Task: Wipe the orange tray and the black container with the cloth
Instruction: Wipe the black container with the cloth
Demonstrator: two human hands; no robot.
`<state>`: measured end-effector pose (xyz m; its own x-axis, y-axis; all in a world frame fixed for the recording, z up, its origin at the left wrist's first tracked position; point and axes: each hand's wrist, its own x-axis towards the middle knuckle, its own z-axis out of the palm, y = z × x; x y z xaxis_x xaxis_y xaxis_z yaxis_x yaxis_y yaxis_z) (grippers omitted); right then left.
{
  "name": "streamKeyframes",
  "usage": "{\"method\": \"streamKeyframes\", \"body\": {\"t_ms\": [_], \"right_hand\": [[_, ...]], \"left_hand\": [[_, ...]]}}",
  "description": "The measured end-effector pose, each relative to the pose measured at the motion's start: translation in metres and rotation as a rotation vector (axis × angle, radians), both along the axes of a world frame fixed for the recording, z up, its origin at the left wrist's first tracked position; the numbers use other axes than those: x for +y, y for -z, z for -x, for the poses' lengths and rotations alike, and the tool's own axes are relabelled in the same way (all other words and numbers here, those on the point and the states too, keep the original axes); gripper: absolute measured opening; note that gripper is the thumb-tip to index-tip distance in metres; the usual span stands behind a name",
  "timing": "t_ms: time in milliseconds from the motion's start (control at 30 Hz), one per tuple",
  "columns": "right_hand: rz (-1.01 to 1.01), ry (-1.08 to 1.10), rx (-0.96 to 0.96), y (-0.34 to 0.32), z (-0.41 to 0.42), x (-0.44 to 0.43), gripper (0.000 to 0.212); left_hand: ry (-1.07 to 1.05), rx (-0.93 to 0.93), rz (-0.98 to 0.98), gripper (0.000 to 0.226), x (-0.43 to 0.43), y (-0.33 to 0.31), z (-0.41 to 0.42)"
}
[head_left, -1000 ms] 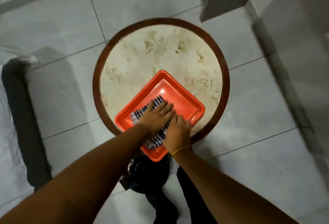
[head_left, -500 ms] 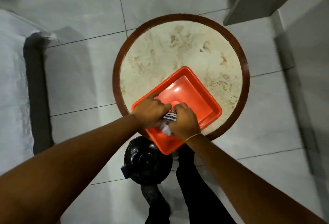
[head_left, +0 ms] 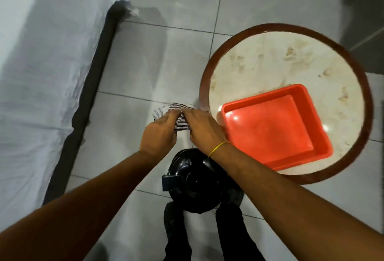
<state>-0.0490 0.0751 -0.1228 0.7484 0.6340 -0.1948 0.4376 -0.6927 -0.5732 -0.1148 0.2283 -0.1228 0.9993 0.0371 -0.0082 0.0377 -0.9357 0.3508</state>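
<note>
The orange tray (head_left: 276,125) lies on the near part of a round table (head_left: 286,59), with nothing in it. The striped black-and-white cloth (head_left: 176,113) is bunched up in the air over the floor, left of the table. My left hand (head_left: 160,134) and my right hand (head_left: 202,126) both grip it, close together. Below my wrists, near my legs, sits the black container (head_left: 197,186), a shiny round black shape partly hidden by my right forearm.
A bed with a white sheet (head_left: 41,73) and a dark frame edge (head_left: 91,86) fills the left side. Grey floor tiles (head_left: 166,57) lie between the bed and the table. My dark trouser legs (head_left: 228,231) are at the bottom.
Both hands lifted the cloth out of the orange tray and carried it left, off the table. The view swung left, so the table and tray now sit at the right.
</note>
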Motion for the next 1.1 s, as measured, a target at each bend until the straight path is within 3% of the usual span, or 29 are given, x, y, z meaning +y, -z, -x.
{"method": "streamKeyframes", "body": {"t_ms": [233,267,333,433,500,600,667,733,833,933,1100], "right_hand": [[0.224,-0.326,0.018,0.191,0.119,-0.008,0.052],[0.283,-0.399,0.054,0.21,0.132,-0.021,0.055],[0.356,-0.477,0.102,0.233,0.151,-0.044,0.083],[0.389,-0.448,0.17,0.233,0.162,-0.055,0.104],[0.383,-0.4,0.073,0.223,0.163,-0.047,0.101],[0.322,-0.386,-0.042,0.222,0.167,-0.02,0.079],[0.279,-0.453,-0.048,0.238,0.171,-0.003,0.067],[0.291,-0.552,-0.078,0.262,0.172,0.001,0.062],[0.274,-0.584,-0.143,0.285,0.17,-0.006,0.06],[0.241,-0.557,-0.193,0.295,0.17,-0.017,0.061],[0.208,-0.538,-0.24,0.303,0.168,-0.031,0.061]], "left_hand": [[-0.191,0.324,0.142,0.048,-0.021,0.197,0.15],[-0.159,0.369,0.173,0.049,-0.03,0.215,0.17],[-0.062,0.369,0.191,0.058,-0.049,0.244,0.206],[-0.125,0.311,0.242,0.06,-0.057,0.255,0.226],[-0.293,0.255,0.292,0.055,-0.052,0.249,0.223],[-0.861,0.176,0.376,0.037,-0.031,0.256,0.204],[-1.235,0.318,0.469,0.04,-0.009,0.27,0.191],[-1.363,0.601,0.614,0.053,0.002,0.287,0.178],[-1.252,0.694,0.757,0.056,-0.002,0.298,0.167],[-1.155,0.603,0.762,0.054,-0.012,0.306,0.17],[-1.199,0.437,0.722,0.051,-0.026,0.315,0.178]]}}
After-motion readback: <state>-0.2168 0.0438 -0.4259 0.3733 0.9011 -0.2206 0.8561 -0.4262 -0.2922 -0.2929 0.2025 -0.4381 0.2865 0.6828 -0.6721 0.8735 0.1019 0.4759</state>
